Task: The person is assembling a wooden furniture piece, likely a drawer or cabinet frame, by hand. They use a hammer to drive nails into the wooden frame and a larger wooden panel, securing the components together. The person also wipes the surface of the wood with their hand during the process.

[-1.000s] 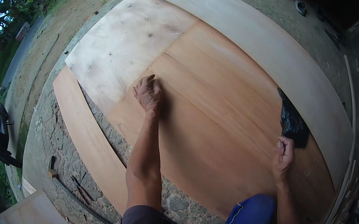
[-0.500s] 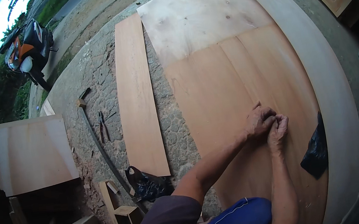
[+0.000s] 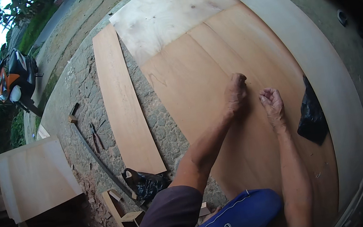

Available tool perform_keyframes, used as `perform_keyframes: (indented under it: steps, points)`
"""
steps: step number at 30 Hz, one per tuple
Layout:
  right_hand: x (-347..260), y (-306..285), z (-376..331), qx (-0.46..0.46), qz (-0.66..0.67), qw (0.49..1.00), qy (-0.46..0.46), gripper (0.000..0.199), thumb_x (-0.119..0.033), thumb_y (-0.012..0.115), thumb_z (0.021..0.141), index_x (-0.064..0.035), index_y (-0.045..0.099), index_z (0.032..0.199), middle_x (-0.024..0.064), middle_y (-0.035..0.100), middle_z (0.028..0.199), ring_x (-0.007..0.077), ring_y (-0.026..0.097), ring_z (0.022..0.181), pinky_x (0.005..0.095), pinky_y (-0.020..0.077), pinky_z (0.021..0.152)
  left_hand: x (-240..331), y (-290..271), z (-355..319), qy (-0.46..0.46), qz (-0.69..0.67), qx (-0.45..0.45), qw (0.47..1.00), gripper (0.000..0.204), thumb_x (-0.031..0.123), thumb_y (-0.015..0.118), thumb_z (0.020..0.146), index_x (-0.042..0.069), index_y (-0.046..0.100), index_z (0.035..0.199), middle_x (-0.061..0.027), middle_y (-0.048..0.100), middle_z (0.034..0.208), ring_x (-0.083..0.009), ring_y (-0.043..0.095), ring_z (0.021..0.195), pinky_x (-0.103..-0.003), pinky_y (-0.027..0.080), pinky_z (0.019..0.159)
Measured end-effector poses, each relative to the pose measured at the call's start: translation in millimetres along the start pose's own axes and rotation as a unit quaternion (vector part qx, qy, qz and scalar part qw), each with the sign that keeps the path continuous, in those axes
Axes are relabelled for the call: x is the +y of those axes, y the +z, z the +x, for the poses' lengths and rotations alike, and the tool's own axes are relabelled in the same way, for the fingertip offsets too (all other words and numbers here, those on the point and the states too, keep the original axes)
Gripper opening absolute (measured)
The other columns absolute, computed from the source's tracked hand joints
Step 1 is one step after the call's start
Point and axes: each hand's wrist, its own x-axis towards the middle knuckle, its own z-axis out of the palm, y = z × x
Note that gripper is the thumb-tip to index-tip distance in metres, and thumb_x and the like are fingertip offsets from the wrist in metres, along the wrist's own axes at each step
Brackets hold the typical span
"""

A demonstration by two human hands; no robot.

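Note:
Both of my hands are over a large brown wooden panel [image 3: 190,75]. My left hand [image 3: 236,92] is closed in a fist-like curl just above it; whatever its fingers hold, if anything, is hidden. A small gap to the right, my right hand [image 3: 274,104] is turned partly palm up with its fingers curled in and pressed together. Anything in that pinch is too small to make out. The hands are apart from each other. A black plastic bag [image 3: 314,118] lies on the panel's right side, beyond my right hand.
A narrow board [image 3: 124,107] lies left of the panel, with pliers [image 3: 96,138] and a long bar clamp [image 3: 102,159] beside it. Another black plastic bag [image 3: 147,184] sits by its near end. A pale curved board [image 3: 309,35] borders the right. A motorbike [image 3: 14,81] stands far left.
My hands were together and have separated; the left has moved up and left, the right has moved up. The view has shifted, so the surroundings sit differently.

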Motion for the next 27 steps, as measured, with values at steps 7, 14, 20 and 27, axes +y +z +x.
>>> perform_keyframes:
  steps: [7, 14, 20, 27]
  points:
    - [-98, -183, -288, 0.22, -0.273, 0.936, -0.017, 0.021, -0.006, 0.057, 0.098, -0.0014, 0.06, 0.118, 0.0126, 0.066, 0.104, 0.0253, 0.067, 0.092, 0.0349, 0.054, 0.082, -64, 6, -10, -0.119, -0.002, -0.029, 0.992, 0.015, 0.001, 0.058, 0.092, 0.002, 0.057, 0.107, -0.0175, 0.061, 0.098, -0.0303, 0.062, 0.091, -0.039, 0.052, 0.081]
    - [-33, -219, -817, 0.732, -0.399, 0.47, 0.288, 0.021, -0.015, 0.061, 0.093, -0.0077, 0.067, 0.111, 0.0174, 0.07, 0.1, 0.0342, 0.068, 0.099, 0.0391, 0.0531, 0.084, -46, -4, -65, -0.17, -0.025, 0.012, 0.985, 0.019, 0.004, 0.056, 0.094, 0.002, 0.056, 0.114, -0.0181, 0.06, 0.103, -0.0301, 0.062, 0.097, -0.04, 0.053, 0.085]
    - [75, -104, -1025, 0.746, -0.233, 0.311, 0.541, 0.029, -0.027, 0.064, 0.092, -0.0081, 0.066, 0.114, 0.0181, 0.069, 0.109, 0.0377, 0.065, 0.104, 0.0437, 0.0514, 0.088, -39, -44, -84, -0.21, -0.021, 0.052, 0.976, 0.023, 0.006, 0.054, 0.097, 0.001, 0.056, 0.119, -0.0186, 0.059, 0.107, -0.03, 0.061, 0.101, -0.041, 0.054, 0.089]
    - [158, -43, -994, 0.511, -0.394, 0.614, 0.455, 0.04, -0.031, 0.063, 0.096, -0.0034, 0.057, 0.124, 0.015, 0.063, 0.091, 0.0312, 0.065, 0.078, 0.0429, 0.0499, 0.067, -31, -102, -106, -0.118, 0.026, 0.038, 0.992, 0.023, -0.001, 0.048, 0.096, 0.002, 0.054, 0.118, -0.0122, 0.058, 0.098, -0.021, 0.059, 0.084, -0.032, 0.053, 0.072]
